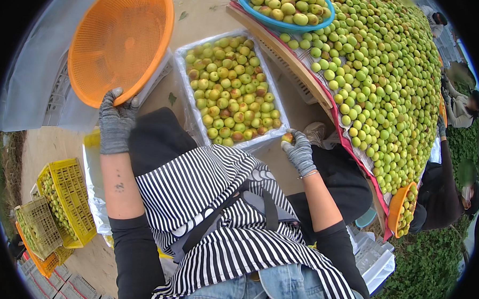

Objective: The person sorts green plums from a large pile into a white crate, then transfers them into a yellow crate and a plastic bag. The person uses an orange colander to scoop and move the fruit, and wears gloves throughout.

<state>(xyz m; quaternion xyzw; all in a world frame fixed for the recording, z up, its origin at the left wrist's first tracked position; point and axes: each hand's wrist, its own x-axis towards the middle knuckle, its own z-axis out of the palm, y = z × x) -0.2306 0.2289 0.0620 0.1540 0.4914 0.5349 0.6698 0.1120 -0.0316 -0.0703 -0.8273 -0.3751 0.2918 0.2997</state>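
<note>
My left hand (117, 120), in a grey knit glove, grips the near rim of an orange plastic basket (128, 42), whose visible inside holds nothing. In my gloved right hand (299, 153) is one green fruit with a reddish blush (287, 137), held between thumb and fingers near the lined crate's right corner. Between my hands stands a crate with a clear plastic liner (183, 88), filled with green and reddish round fruit (233, 93).
At the right, a wood-edged table (289, 61) bears a large spread of green fruit, a blue basket (258, 18) and an orange basket (395, 211) of fruit. Yellow crates (79, 200) stand at the left. Other people (438, 193) are beyond the table.
</note>
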